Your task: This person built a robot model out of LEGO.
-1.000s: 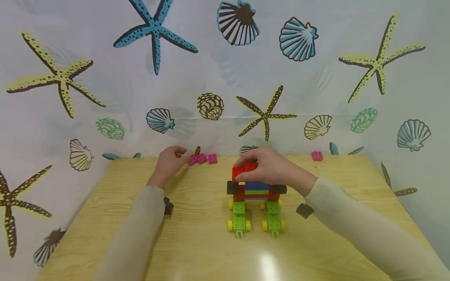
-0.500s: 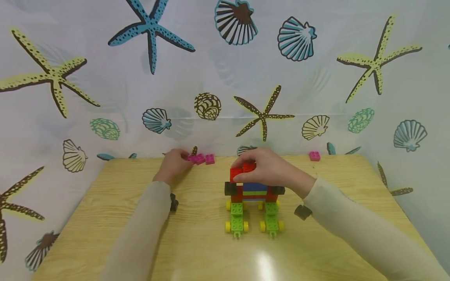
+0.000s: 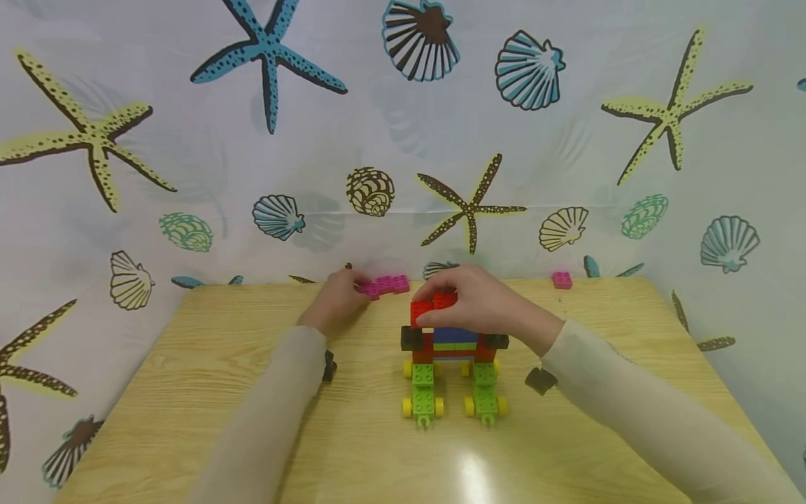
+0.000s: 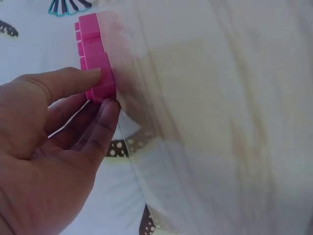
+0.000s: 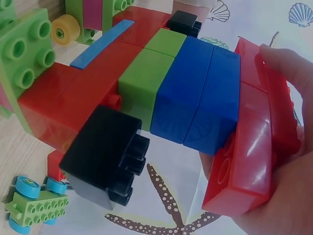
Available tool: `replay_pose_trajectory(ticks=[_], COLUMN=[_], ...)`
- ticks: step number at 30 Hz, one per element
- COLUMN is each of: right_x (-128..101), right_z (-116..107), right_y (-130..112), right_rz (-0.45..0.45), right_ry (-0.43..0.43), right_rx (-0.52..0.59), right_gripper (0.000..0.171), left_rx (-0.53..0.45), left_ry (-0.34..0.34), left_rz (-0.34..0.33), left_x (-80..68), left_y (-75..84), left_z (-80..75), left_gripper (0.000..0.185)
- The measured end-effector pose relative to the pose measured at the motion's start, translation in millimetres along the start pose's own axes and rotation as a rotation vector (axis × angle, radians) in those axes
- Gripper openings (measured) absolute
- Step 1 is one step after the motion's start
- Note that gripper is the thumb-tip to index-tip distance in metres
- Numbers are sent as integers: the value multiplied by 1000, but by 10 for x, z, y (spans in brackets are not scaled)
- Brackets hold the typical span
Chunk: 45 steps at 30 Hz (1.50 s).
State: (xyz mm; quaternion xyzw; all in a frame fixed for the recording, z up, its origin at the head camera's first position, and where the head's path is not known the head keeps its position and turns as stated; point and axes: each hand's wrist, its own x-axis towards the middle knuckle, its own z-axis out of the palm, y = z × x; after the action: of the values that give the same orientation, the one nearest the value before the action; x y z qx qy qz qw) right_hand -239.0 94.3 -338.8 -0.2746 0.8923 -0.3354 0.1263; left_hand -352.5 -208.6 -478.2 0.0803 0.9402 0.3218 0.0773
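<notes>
My left hand (image 3: 336, 301) is at the back of the table, its thumb and fingers pinching the end of a short row of pink bricks (image 4: 100, 68). In the left wrist view the thumb lies on the near face, the fingers behind its end. My right hand (image 3: 485, 301) grips the red bricks (image 3: 422, 309) on top of a toy brick build. Under them come blue bricks (image 5: 195, 93), a green layer (image 5: 146, 88) and red bricks. Black bricks (image 3: 412, 339) stick out at both sides. Two green bases (image 3: 423, 399) with yellow wheels reach toward me.
A lone pink brick (image 3: 562, 281) lies at the back right edge. Behind the wooden table (image 3: 220, 392) hangs a cloth (image 3: 403, 140) printed with shells and starfish. A green wheeled base (image 5: 39, 208) with blue wheels shows in the right wrist view.
My left hand has reached the pink bricks and moved right, and the row has shifted right toward the build with it. My right hand keeps its hold on the red bricks.
</notes>
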Motion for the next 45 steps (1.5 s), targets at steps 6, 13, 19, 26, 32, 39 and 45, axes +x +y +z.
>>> replay_pose_trajectory(ticks=[6,13,19,26,32,39,45], right_x=[6,10,5,5,6,10,16], right_z=[0,2,-6,-23,-6,-3,1], right_y=[-12,-14,-18,-41,-41,-30,-39], right_rz=[11,19,9,4,1,-4,-6], right_ry=[-1,-6,-11,-23,-28,-23,-25], right_rx=[-2,-1,-13,-36,-51,-50,-64], right_gripper=[35,36,37,40,41,44,48], left_rx=[-2,38,-129,-284,-430,-516,-501], left_ry=[-47,-48,47,151,128,97,73], left_rz=[14,99,174,247,289,368,396], left_x=[-52,-152,-450,-846,-1097,-1293,-1337], left_y=[157,343,555,827,956,1080,1108], left_z=[92,112,-2,-172,-258,-287,-253], left_gripper=[37,35,39,42,40,37,35])
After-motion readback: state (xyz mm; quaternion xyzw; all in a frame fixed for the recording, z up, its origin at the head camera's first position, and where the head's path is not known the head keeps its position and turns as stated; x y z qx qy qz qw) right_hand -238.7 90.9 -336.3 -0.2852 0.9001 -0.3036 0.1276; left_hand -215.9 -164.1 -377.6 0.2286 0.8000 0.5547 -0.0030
